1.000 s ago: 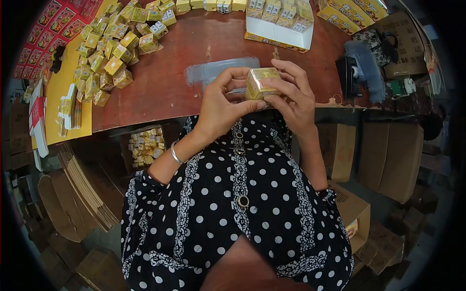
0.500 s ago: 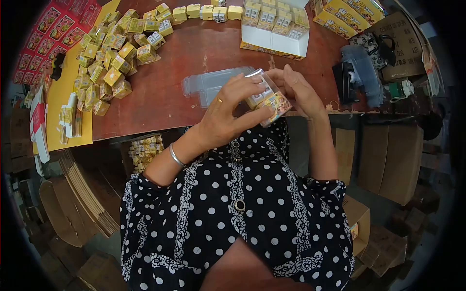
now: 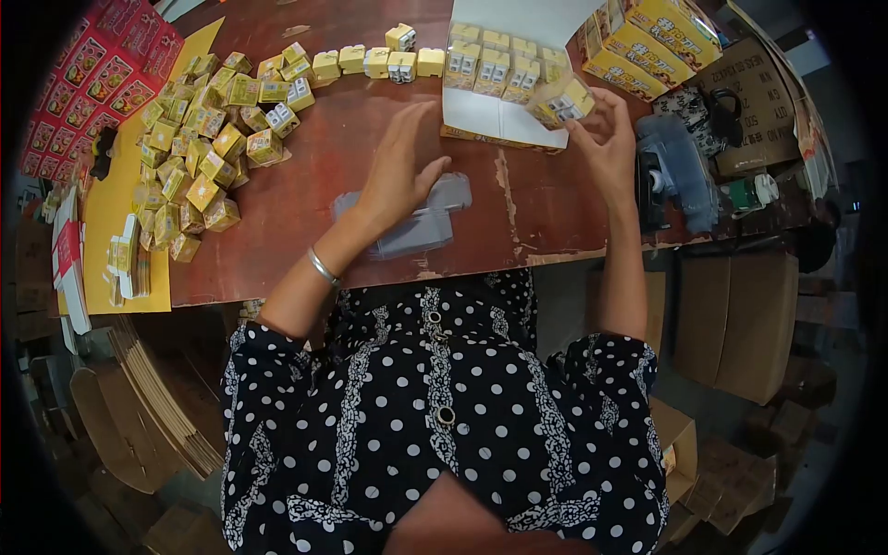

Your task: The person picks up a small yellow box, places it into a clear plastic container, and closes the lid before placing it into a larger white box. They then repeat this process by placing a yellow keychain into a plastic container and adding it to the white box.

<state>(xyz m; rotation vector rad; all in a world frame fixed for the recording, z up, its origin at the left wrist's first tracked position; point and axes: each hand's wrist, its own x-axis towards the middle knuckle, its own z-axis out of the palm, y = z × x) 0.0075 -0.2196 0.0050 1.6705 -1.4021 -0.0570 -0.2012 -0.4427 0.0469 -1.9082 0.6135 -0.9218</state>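
My right hand (image 3: 606, 139) holds a small yellow pack in a clear sleeve (image 3: 562, 100) just above the right end of an open white carton (image 3: 495, 116) that has several like packs standing in it. My left hand (image 3: 402, 171) is open, fingers spread, hovering over a stack of flat clear plastic sleeves (image 3: 416, 222) on the brown table (image 3: 305, 259). A heap of small yellow boxes (image 3: 208, 139) lies to the left of that hand, and a short row of them (image 3: 370, 63) runs along the far side.
Yellow printed cartons (image 3: 652, 37) are stacked at the far right. A dark bag and tape tools (image 3: 680, 162) sit by the right edge. Red label sheets (image 3: 88, 79) and a yellow sheet (image 3: 116, 213) lie at the left. Cardboard boxes (image 3: 740, 324) stand below the table.
Both hands held the sleeved pack near my chest. Now the right hand alone has carried it out to the white carton, and the left hand has let go and dropped over the clear sleeves.
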